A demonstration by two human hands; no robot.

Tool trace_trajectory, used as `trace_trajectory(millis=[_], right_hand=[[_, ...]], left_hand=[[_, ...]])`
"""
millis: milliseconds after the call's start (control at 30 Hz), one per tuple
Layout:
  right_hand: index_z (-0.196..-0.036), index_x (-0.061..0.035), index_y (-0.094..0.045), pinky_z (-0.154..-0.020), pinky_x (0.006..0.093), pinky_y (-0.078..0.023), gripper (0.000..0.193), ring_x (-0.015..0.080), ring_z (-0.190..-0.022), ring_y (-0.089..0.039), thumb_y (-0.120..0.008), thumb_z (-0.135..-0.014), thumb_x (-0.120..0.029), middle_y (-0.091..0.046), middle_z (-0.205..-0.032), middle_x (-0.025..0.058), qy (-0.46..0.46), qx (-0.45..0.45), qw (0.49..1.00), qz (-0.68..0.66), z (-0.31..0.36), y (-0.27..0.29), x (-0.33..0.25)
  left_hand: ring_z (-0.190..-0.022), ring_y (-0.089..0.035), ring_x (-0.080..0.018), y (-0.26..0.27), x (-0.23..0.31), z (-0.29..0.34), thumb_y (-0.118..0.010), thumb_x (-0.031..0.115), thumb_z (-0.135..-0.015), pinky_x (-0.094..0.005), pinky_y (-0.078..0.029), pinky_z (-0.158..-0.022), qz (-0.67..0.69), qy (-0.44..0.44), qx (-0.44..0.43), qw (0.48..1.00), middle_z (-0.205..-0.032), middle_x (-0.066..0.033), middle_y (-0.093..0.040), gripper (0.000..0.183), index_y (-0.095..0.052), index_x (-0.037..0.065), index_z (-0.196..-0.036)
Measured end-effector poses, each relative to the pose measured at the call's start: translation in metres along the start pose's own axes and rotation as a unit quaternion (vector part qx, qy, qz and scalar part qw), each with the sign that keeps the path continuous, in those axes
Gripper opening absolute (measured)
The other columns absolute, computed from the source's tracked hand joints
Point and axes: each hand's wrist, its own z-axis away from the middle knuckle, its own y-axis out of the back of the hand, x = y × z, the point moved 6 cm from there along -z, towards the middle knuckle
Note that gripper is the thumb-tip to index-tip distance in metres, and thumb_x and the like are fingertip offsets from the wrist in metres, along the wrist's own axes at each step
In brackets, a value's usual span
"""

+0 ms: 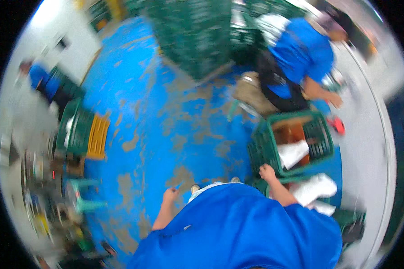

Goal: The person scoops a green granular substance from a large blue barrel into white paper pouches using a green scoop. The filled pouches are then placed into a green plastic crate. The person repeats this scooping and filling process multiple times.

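Observation:
My right hand [267, 173] is at the near left corner of a green plastic crate [292, 172], its fingers curled at the rim. Inside that crate lie a white sheet or bag [293, 154] and an orange-brown piece [295, 132]. To the left, over the floor, my left hand [170, 194] hangs away from any crate with its fingers curled in; whether anything small is in them is hidden. A second crate, partly covered by my right arm, stands close by with white plastic bags [316, 187] on it.
A person in blue [303, 49] sits at the white table [368, 121] beyond the crate. Tall stacks of green crates [195, 36] stand ahead on the worn blue floor [139, 107]. At left are a yellow crate [98, 136], a teal stool [87, 195] and another person [45, 80].

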Motion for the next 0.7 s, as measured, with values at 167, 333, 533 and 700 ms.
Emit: trace_trajectory(millis=[167,333,533,700], right_hand=[[-0.09,-0.0015,-0.062,-0.069,0.0388,-0.049,0.026,0.0286,-0.073,-0.063,-0.054,-0.079,-0.023,-0.065,-0.08,0.0148,-0.068,0.041,0.993,0.093,-0.019,0.052,0.006],[-0.095,-0.0026,-0.063,-0.081,0.0397,-0.046,0.029,0.0311,-0.092,-0.06,-0.057,-0.079,-0.026,-0.063,-0.096,0.0164,-0.145,-0.019,0.985,0.095,-0.01,0.08,0.014],[-0.088,-0.0034,-0.065,-0.08,0.04,-0.047,0.026,0.031,-0.089,-0.061,-0.057,-0.078,-0.025,-0.064,-0.094,0.0172,-0.119,0.018,0.988,0.097,-0.009,0.07,0.028],[-0.057,-0.0061,-0.054,-0.057,0.0403,-0.048,0.015,0.0299,-0.067,-0.058,-0.054,-0.068,-0.016,-0.056,-0.06,0.0111,0.122,0.033,0.96,0.25,-0.018,0.016,0.013]], left_hand=[[-0.081,-0.063,-0.0324,-0.014,0.05,-0.018,-0.06,0.035,-0.071,-0.0399,-0.048,-0.071,0.024,-0.041,-0.015,0.999,-0.084,-0.0183,-0.065,0.035,-0.066,0.004,-0.086],[-0.075,-0.063,-0.0274,-0.026,0.077,-0.013,-0.06,0.03,-0.074,-0.0386,-0.049,-0.069,-0.004,-0.046,-0.029,0.998,-0.081,-0.0167,-0.066,0.032,-0.065,0.002,-0.088],[-0.069,-0.063,-0.0251,-0.01,0.1,-0.008,-0.059,0.028,-0.076,-0.0365,-0.049,-0.065,0.073,-0.027,-0.04,0.996,-0.075,-0.0136,-0.065,0.029,-0.065,0.003,-0.089],[-0.075,-0.063,-0.0295,0.029,0.075,-0.006,-0.059,0.03,-0.074,-0.0387,-0.048,-0.068,0.028,-0.041,0.015,0.999,-0.082,-0.0153,-0.065,0.032,-0.065,0.004,-0.091]])
